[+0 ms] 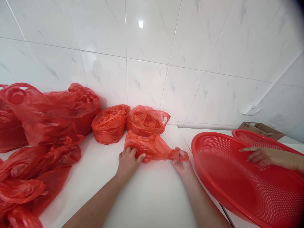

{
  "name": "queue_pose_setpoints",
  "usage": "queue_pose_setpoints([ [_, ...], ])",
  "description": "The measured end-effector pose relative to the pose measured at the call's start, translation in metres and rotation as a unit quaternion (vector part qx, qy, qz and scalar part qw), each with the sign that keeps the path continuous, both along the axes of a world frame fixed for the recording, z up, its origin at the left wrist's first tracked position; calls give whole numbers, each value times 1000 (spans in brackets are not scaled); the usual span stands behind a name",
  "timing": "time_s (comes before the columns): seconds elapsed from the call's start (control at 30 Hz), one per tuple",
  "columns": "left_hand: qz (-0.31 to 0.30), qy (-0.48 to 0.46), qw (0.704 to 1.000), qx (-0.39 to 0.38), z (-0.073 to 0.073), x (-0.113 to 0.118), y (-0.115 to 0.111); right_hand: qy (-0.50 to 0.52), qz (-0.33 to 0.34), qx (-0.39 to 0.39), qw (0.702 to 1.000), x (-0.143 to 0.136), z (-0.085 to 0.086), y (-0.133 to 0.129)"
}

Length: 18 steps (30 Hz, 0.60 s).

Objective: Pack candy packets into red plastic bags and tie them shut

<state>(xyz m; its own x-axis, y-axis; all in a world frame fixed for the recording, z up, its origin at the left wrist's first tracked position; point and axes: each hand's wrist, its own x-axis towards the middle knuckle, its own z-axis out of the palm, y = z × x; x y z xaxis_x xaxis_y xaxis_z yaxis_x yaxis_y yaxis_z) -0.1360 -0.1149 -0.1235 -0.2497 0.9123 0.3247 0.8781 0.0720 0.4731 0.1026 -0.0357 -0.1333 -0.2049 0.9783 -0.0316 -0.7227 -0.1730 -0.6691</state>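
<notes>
A crumpled red plastic bag (pixel 154 144) lies on the white table before me, partly bunched over its contents, which I cannot make out. My left hand (pixel 129 160) grips its left side, fingers curled over the edge and thumb pointing right. At the bag's right end, my right hand (pixel 182 161) has its fingers closed on the twisted handle part, and thin plastic covers some of the fingers. Just behind stand two rounded red bag bundles, a left one (pixel 110 123) and a right one (pixel 147 118) with a loose handle loop.
Larger red bags (pixel 59 114) fill the left side, with loose red bags (pixel 35 180) in front. On the right is a big red perforated basket (pixel 228 177), with another person's hand (pixel 260 156) over it. A second red basket (pixel 251 136), cardboard box (pixel 261 129) and wall socket (pixel 252 109) are behind.
</notes>
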Motion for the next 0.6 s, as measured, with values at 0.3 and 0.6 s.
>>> queue_pose_setpoints([
  [0.3,49,-34,998,10,13,-32,4,-219,77,85,969,-2,12,-12],
  [0.6,44,-11,999,-4,-6,-28,10,-318,33,119,940,-12,12,-14],
])
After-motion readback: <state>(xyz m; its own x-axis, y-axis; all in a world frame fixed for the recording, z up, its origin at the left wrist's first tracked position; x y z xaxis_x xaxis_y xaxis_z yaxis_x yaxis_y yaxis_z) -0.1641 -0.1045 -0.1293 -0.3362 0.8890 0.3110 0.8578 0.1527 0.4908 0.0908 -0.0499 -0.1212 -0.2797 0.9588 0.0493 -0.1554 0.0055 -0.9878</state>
